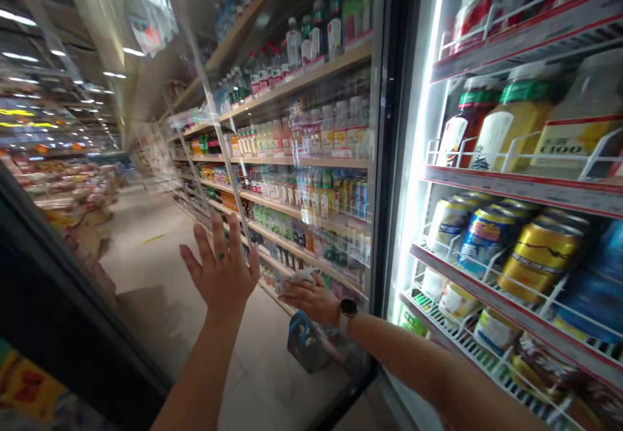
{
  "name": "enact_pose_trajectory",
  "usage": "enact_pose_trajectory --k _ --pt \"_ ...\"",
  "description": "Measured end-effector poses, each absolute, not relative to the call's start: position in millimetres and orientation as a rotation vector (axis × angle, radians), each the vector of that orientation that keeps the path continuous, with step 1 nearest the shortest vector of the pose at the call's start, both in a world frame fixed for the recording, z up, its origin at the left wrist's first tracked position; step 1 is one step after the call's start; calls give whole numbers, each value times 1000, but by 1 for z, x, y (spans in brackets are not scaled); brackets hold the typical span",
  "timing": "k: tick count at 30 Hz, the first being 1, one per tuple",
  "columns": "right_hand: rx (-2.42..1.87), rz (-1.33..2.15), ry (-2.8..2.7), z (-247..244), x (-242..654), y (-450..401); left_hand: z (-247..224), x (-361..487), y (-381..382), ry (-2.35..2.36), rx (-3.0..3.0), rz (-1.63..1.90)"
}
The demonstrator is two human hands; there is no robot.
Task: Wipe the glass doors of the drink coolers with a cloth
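My left hand (221, 265) is raised with its fingers spread, in front of the glass door (272, 249) of a drinks cooler. It holds nothing; whether the palm touches the glass I cannot tell. My right hand (311, 302), with a watch (348, 311) on the wrist, lies flat over a pale crumpled cloth (305, 274) against the glass. Part of that cloth is hidden beneath the fingers. Through the pane, shelves of bottles show, partly mixed with reflections.
A grey bucket (309, 346) with something blue in it shows low beyond the pane. On the right, the lit cooler's wire racks (511, 187) hold bottles and cans (540, 256). A dark door frame (63, 288) crosses the left. A store aisle (146, 243) runs behind.
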State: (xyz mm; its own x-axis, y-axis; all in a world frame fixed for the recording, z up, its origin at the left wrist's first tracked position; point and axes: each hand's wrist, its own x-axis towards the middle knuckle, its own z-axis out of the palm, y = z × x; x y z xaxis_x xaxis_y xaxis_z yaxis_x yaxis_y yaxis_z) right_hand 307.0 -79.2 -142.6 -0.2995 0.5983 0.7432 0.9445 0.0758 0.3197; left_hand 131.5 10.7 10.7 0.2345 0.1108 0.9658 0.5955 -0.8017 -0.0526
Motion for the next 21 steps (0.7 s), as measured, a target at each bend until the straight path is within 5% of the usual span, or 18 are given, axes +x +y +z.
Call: enact_pose_trajectory --k 8,11,14,21 --pt "-1520 -1231 -1591 65 294 -54 13 133 25 -566 -2107 -1654" --pt "-1557 -1241 -1414 98 282 -46 12 135 32 -531 -2114 -1697" --pt "-1536 -1263 -1414 65 273 -38 11 137 37 -534 -2124 -1698" --pt "-1554 -1192 -1727 -113 270 -44 11 138 43 -565 -2166 -1676"
